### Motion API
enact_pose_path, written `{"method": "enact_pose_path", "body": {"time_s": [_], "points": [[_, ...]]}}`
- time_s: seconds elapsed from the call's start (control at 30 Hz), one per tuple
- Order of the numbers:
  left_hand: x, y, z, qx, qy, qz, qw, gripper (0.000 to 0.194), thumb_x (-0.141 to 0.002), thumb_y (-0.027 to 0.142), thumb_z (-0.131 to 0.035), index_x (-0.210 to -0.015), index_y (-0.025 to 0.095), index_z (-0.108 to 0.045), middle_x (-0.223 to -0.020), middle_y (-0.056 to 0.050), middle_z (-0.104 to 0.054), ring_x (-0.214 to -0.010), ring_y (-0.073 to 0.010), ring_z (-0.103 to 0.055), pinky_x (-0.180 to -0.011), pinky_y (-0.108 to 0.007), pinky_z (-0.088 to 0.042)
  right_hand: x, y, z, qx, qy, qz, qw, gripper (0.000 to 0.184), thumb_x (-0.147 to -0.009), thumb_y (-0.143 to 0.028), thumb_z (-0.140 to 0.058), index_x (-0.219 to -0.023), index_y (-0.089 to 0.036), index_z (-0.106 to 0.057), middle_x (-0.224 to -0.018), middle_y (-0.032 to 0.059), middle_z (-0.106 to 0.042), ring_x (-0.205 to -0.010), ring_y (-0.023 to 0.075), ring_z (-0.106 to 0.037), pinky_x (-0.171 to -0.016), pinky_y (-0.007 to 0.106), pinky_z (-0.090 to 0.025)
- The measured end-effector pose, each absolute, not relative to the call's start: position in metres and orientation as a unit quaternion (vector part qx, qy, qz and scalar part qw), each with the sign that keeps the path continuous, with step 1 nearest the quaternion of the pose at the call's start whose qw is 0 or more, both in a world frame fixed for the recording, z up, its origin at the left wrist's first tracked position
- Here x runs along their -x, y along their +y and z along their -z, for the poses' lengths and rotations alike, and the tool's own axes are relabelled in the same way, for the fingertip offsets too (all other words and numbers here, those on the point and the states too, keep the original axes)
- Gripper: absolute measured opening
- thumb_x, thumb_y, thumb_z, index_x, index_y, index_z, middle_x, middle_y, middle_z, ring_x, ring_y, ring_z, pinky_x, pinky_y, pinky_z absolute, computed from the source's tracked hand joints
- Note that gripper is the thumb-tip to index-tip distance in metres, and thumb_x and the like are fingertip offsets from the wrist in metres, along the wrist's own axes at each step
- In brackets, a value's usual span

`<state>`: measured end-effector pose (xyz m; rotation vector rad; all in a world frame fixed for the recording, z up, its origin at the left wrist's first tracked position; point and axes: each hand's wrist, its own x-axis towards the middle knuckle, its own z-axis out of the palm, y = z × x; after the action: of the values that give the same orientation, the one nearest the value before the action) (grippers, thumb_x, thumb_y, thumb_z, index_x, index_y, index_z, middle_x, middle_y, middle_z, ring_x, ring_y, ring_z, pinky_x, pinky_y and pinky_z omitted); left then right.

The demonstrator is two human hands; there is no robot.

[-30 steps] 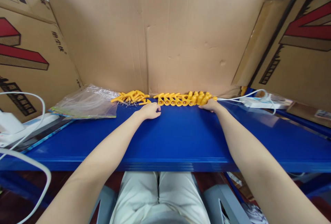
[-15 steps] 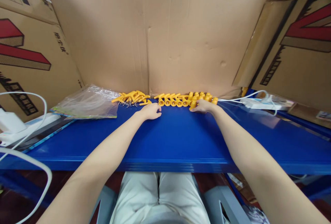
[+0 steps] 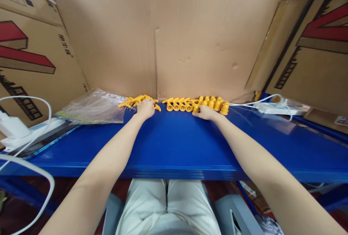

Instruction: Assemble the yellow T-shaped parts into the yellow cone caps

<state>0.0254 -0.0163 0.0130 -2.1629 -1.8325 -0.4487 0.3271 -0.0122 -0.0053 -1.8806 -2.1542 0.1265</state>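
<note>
Several small yellow plastic parts lie along the back of a blue table. One loose pile of yellow parts sits at the left, with small metal bits beside it. A neat row of yellow parts and a cluster of upright yellow parts lie to the right. My left hand rests over the right edge of the loose pile, its fingers curled down and hidden. My right hand is closed round one yellow part at the row's right end.
A clear plastic bag lies at the left. Cardboard sheets wall the table at the back and both sides. A white power strip with cable lies at the right. A white charger and cables sit at the far left.
My left hand moved left and back onto the loose pile. My right hand slid left along the row and closed on one yellow part.
</note>
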Motion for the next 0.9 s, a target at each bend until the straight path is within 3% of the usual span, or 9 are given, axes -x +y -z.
{"method": "enact_pose_path", "body": {"time_s": [0.2, 0.47, 0.67, 0.83, 0.9], "points": [[-0.004, -0.006, -0.002, 0.721, -0.681, 0.109, 0.058, 0.04, -0.083, 0.021, -0.05, -0.122, 0.02, -0.061, -0.138, -0.013, -0.053, -0.131, -0.0329, -0.044, -0.104, -0.052, -0.038, -0.325, -0.012, 0.005, 0.656, -0.744, -0.034, 0.12, 0.031, -0.084, -0.039, -0.059, -0.103, -0.015, -0.062, -0.098, 0.0153, -0.068, -0.092, 0.0304, -0.065, -0.077, 0.036, -0.049], [-0.009, -0.002, 0.001, 0.712, -0.686, 0.149, 0.018, 0.016, -0.082, 0.023, -0.054, -0.093, 0.02, -0.066, -0.113, -0.012, -0.066, -0.118, -0.0332, -0.054, -0.103, -0.057, -0.034, -0.324, -0.012, 0.005, 0.66, -0.743, -0.03, 0.105, 0.035, -0.086, -0.04, -0.057, -0.109, -0.013, -0.062, -0.105, 0.0156, -0.068, -0.097, 0.0297, -0.065, -0.08, 0.034, -0.049], [-0.013, -0.001, -0.001, 0.731, -0.645, 0.221, 0.02, 0.021, -0.08, 0.015, -0.054, -0.098, 0.021, -0.061, -0.103, -0.009, -0.069, -0.107, -0.0274, -0.06, -0.097, -0.047, -0.04, -0.326, -0.011, 0.006, 0.651, -0.749, -0.023, 0.122, 0.029, -0.084, -0.039, -0.06, -0.101, -0.015, -0.062, -0.098, 0.0167, -0.068, -0.093, 0.0322, -0.066, -0.078, 0.039, -0.049], [-0.017, -0.002, -0.001, 0.763, -0.612, 0.207, -0.011, 0.019, -0.078, 0.03, -0.062, -0.095, 0.021, -0.061, -0.089, -0.007, -0.069, -0.093, -0.0256, -0.064, -0.084, -0.035, -0.045, -0.331, -0.003, 0.012, 0.638, -0.756, -0.03, 0.145, 0.026, -0.082, -0.039, -0.061, -0.093, -0.015, -0.061, -0.096, 0.018, -0.067, -0.091, 0.0336, -0.065, -0.075, 0.04, -0.05], [-0.019, -0.002, 0.001, 0.782, -0.596, 0.181, -0.015, 0.021, -0.076, 0.027, -0.064, -0.096, 0.02, -0.062, -0.091, -0.007, -0.069, -0.091, -0.0253, -0.064, -0.082, -0.034, -0.045, -0.333, 0.001, 0.015, 0.631, -0.758, -0.032, 0.162, 0.025, -0.08, -0.039, -0.063, -0.09, -0.016, -0.061, -0.091, 0.0172, -0.067, -0.088, 0.0341, -0.065, -0.074, 0.041, -0.05]]}}
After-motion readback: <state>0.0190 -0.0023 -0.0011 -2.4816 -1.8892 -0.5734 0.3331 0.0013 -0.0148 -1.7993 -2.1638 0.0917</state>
